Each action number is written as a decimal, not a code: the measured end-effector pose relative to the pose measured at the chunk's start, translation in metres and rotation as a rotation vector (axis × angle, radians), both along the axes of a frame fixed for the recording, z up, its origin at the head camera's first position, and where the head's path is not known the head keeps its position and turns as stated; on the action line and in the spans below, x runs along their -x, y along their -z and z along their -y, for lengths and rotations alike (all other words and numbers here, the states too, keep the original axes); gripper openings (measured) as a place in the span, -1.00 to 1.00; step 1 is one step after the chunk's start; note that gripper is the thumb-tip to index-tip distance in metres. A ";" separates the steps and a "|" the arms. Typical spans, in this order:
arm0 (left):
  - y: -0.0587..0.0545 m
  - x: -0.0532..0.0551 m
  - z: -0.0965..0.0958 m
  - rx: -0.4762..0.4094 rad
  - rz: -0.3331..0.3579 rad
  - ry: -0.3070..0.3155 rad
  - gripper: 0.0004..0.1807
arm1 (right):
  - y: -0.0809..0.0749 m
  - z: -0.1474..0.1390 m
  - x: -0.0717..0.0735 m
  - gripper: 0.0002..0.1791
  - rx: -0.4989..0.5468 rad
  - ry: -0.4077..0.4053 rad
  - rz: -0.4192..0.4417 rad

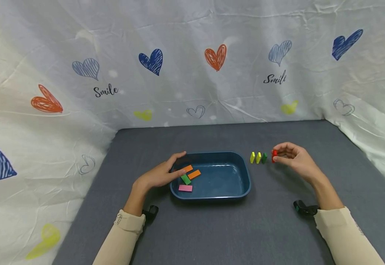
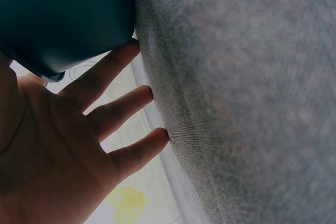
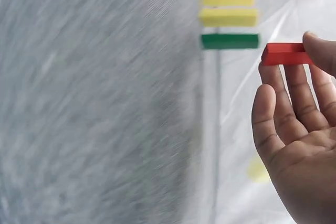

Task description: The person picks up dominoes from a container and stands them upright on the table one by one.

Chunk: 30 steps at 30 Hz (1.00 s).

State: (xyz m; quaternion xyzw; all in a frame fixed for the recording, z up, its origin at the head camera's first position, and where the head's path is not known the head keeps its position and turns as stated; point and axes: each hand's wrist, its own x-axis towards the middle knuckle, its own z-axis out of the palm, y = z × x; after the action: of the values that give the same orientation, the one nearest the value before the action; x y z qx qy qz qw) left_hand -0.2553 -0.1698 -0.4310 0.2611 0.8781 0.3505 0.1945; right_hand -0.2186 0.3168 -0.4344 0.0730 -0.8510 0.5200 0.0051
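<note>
My right hand (image 1: 291, 158) pinches a red block (image 3: 286, 54) between thumb and fingers, holding it upright. In the right wrist view the block sits raised off the table, beside a standing green block (image 3: 230, 41). Two yellow blocks (image 1: 252, 157) stand in line to the left of that green one. My left hand (image 1: 160, 173) holds the left side of a dark blue tray (image 1: 211, 198), thumb over the rim and other fingers outside, several fingertips down at the table. Inside the tray's left part lie two orange blocks (image 1: 194, 174), a light green block (image 1: 185, 179) and a pink block (image 1: 185, 188).
A dark grey cloth covers the table (image 1: 245, 232). White sheeting (image 1: 179, 33) printed with hearts hangs at the back and both sides. Black wrist devices (image 1: 305, 208) show at both sleeves.
</note>
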 end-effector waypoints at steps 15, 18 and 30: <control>-0.002 -0.001 -0.001 -0.001 0.003 -0.002 -0.18 | 0.012 -0.006 0.020 -0.59 -0.129 -0.033 0.094; -0.001 -0.001 -0.001 0.007 0.006 -0.010 -0.18 | 0.013 -0.005 0.021 -0.60 -0.127 -0.049 0.094; -0.003 -0.001 -0.001 0.007 0.008 -0.011 -0.18 | 0.016 -0.004 0.026 -0.62 -0.132 -0.048 0.112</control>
State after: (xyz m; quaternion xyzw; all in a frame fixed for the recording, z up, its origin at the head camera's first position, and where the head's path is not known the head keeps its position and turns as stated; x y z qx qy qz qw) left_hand -0.2538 -0.1689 -0.4275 0.2542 0.8801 0.3494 0.1969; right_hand -0.2443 0.3212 -0.4506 0.0641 -0.8803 0.4662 -0.0599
